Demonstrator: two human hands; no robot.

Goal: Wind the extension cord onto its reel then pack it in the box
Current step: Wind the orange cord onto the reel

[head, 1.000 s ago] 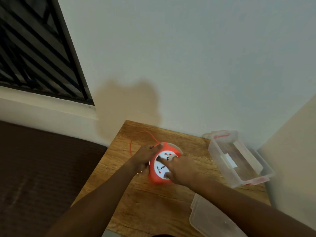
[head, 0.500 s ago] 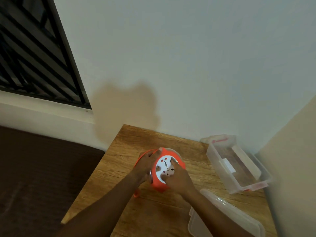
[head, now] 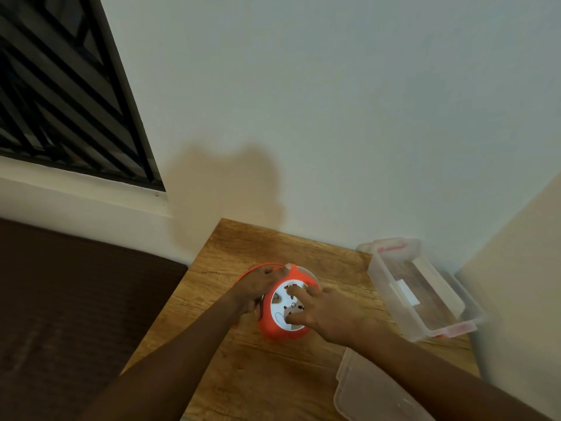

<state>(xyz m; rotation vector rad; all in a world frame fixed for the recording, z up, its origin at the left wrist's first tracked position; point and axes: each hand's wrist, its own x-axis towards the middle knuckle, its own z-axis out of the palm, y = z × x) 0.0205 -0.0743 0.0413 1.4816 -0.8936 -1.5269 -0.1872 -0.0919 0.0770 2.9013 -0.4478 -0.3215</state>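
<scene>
The orange reel (head: pixel 280 317) sits mid-tabletop (head: pixel 243 375), its white socket face tilted up. The left hand (head: pixel 258 285) has its grip closed on the orange cord (head: pixel 258 266) at the reel's upper rim; the right hand (head: pixel 321 311) presses spread fingers on the socket face. The clear box (head: pixel 422 290) stands open to the right, its lid (head: pixel 370 396) nearer the person

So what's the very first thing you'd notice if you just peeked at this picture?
The bright orange reel with its white socket face, in the middle of the wooden table. The left hand grips its far-left edge, where a thin orange cord loops out, and the right hand rests its fingers on the white face. To the right waits an open clear plastic box, with its lid lying nearer the camera.
</scene>
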